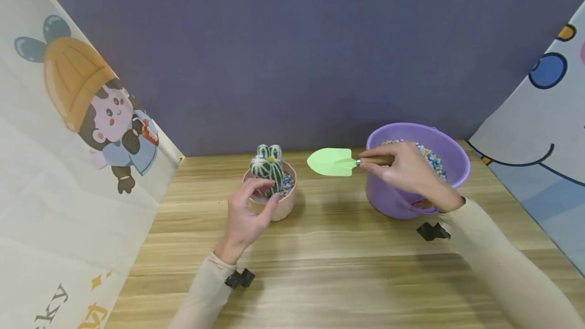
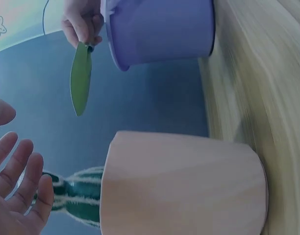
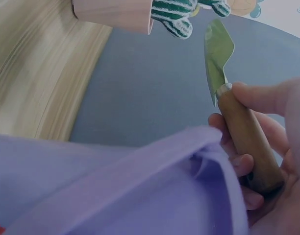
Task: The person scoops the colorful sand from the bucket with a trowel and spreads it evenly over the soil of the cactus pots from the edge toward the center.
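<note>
By its wooden handle (image 3: pixel 250 142), my right hand (image 1: pixel 407 169) grips a small trowel with a light green blade (image 1: pixel 332 162). The blade points left, level above the table between pot and bucket. Below the right hand stands a purple bucket (image 1: pixel 388 199) with many small coloured beads (image 1: pixel 431 159) inside. My left hand (image 1: pixel 247 215) is at the near side of a pale pink pot (image 1: pixel 284 210), thumb and fingers spread apart with nothing between them. In that pot a green cactus (image 1: pixel 262 166) with white fuzzy stripes stands upright among coloured beads (image 1: pixel 288 185); the fingers partly cover it.
A wood-grain table (image 1: pixel 315 268) carries the pot and the bucket. Behind them rises a blue-grey panel (image 1: pixel 283 55). Printed white panels close off the left (image 1: pixel 59 176) and right (image 1: pixel 525 131) sides.
</note>
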The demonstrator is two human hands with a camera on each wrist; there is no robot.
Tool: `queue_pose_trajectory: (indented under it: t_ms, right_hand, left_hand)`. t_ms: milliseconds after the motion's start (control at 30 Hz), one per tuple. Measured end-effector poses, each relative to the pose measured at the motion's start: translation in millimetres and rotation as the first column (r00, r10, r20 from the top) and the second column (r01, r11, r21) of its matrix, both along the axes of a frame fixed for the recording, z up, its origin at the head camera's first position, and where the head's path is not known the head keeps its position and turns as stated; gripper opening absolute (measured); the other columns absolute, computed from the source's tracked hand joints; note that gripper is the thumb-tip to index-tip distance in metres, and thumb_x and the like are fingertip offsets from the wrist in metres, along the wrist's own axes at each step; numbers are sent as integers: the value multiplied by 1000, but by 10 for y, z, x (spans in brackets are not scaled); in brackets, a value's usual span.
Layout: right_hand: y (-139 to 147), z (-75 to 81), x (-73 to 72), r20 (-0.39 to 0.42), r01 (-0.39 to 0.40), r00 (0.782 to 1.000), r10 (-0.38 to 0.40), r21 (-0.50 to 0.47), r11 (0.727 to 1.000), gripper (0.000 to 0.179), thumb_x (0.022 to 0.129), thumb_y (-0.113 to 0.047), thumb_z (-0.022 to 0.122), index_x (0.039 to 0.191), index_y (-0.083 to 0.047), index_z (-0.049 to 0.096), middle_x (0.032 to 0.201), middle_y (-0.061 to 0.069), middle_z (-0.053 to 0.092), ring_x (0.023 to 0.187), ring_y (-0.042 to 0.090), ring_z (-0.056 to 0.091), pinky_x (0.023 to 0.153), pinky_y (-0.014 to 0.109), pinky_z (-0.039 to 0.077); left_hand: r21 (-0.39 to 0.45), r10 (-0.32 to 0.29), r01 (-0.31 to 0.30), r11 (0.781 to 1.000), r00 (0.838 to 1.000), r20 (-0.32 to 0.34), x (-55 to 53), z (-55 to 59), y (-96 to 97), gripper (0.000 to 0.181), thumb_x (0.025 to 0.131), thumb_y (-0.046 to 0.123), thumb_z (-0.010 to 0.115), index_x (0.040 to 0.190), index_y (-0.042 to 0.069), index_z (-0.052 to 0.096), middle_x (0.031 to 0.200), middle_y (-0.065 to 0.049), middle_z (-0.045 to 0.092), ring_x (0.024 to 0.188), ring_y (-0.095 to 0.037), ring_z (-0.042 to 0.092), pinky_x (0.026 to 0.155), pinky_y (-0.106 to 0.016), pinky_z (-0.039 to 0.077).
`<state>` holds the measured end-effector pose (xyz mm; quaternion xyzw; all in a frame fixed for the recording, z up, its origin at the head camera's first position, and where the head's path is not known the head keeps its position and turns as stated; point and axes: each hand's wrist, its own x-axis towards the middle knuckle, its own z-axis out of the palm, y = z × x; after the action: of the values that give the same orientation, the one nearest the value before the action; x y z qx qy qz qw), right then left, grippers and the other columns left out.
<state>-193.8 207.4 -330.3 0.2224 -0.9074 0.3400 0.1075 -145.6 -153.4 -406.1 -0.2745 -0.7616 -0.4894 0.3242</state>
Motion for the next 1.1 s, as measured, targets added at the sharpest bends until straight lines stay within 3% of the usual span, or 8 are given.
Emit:
queue_pose_trajectory:
  t_ms: [200, 333, 800, 967, 1100]
  right_hand:
    - [115, -28, 22, 13, 58, 998, -58, -6, 998, 24, 95, -32, 82, 115, -19, 84, 97, -6, 84, 89, -3, 76, 72, 11, 56]
    - [182, -45, 37, -21, 45, 999, -46, -25, 999, 24, 94, -28, 83, 116, -17, 84, 98, -3, 84, 89, -10, 73, 75, 7, 54]
    - [421, -80, 60, -2, 103, 995, -103, -29, 994, 27, 93, -24, 84, 117, -10, 83, 98, 4, 84, 83, -19, 68, 73, 4, 53]
    - [506, -90, 69, -8, 100, 995, -100, -34, 994, 27, 94, -22, 83, 116, -7, 82, 100, 9, 83, 81, -21, 66, 69, 6, 55]
    - [557, -97, 69, 14, 118, 993, -118, -58, 991, 28, 94, -21, 83, 117, -5, 82, 101, 11, 83, 80, -21, 67, 69, 6, 56]
  left_hand:
    - [-27, -30, 30, 999, 1000, 5, 1, 3, 124, 25, 87, 4, 79, 111, -1, 73, 101, -14, 76, 85, -33, 69, 72, -37, 62]
    - [-35, -45, 45, 998, 999, 20, -10, -11, 189, 24, 88, 5, 79, 111, 2, 74, 104, -15, 77, 88, -33, 71, 74, -39, 63]
    - [-113, -85, 92, 989, 994, 64, -69, -56, 435, 26, 89, 8, 80, 114, 8, 74, 105, -10, 78, 90, -22, 72, 78, -27, 62]
    - [-180, -110, 138, 974, 981, 159, -61, -37, 528, 27, 91, 13, 80, 116, 9, 73, 110, -6, 78, 93, -18, 72, 80, -30, 63]
    - [-220, -134, 188, 957, 961, 240, -47, -13, 604, 31, 93, 18, 80, 122, 10, 73, 117, -5, 77, 98, -20, 72, 84, -27, 62]
